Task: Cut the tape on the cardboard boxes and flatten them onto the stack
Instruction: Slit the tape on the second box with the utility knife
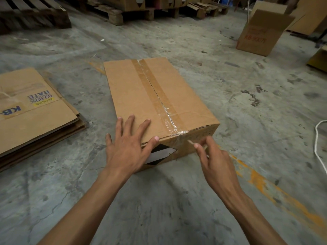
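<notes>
A closed cardboard box [141, 92] lies on the concrete floor in front of me. Brown and clear tape [155, 91] runs along its top seam and over the near edge. My left hand [129, 147] presses flat on the box's near left corner, fingers spread. To the right, my right hand [212, 156] pinches a thin pale stick-like tool [191, 142] whose tip sits at the taped near edge. A stack of flattened boxes [35, 110] with blue print lies on the floor to the left.
An open upright box [260, 34] stands at the far right, another box corner [318, 61] beside it. Wooden pallets [33, 16] with cartons line the back. A white cord [318, 147] curls on the floor at right. Orange paint marks [261, 181] streak the floor.
</notes>
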`<state>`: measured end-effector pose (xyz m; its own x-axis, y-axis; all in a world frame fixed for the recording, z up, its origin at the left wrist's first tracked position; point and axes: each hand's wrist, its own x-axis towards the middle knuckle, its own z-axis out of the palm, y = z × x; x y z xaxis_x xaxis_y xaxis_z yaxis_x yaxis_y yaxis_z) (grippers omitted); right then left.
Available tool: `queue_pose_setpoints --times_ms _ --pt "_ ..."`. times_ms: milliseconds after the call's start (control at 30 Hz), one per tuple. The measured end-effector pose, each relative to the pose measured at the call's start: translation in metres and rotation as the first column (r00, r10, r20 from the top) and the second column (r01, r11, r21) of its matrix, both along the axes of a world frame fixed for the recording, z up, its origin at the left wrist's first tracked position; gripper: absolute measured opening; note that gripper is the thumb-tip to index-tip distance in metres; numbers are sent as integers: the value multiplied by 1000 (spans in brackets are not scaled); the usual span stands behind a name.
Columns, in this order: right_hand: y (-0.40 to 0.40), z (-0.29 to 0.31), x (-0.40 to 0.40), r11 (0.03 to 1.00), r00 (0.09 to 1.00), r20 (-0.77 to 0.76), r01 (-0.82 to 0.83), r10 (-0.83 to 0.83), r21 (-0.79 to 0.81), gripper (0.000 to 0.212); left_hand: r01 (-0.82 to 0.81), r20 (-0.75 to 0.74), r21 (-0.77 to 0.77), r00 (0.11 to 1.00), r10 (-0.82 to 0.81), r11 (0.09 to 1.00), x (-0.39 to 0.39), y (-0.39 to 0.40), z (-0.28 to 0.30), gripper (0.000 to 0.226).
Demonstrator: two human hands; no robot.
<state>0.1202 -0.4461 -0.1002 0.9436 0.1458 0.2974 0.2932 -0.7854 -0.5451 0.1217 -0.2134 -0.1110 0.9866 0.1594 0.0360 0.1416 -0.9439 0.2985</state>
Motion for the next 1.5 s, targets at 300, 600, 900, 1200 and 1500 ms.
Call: queue_pose_setpoints --times_ms 300,600,900,1200,1500 --pt "-1 -7 3 816 934 -343 273 -99 509 24 15 -20 -14 1000 -15 1000 5 -4 1 80" --pt "10 3 8 820 893 -441 316 -88 477 23 34 -1 -14 999 -34 999 5 -3 -1 85" --pt "21 22 14 722 747 -665 468 -14 510 22 62 46 -71 997 -59 996 3 -2 -6 82" --pt "24 11 10 756 799 -595 441 -86 484 21 56 47 -91 998 -51 994 2 -2 -5 80" --pt "34 13 24 787 801 -594 411 -72 460 24 75 43 -88 997 -71 993 2 0 -5 79"
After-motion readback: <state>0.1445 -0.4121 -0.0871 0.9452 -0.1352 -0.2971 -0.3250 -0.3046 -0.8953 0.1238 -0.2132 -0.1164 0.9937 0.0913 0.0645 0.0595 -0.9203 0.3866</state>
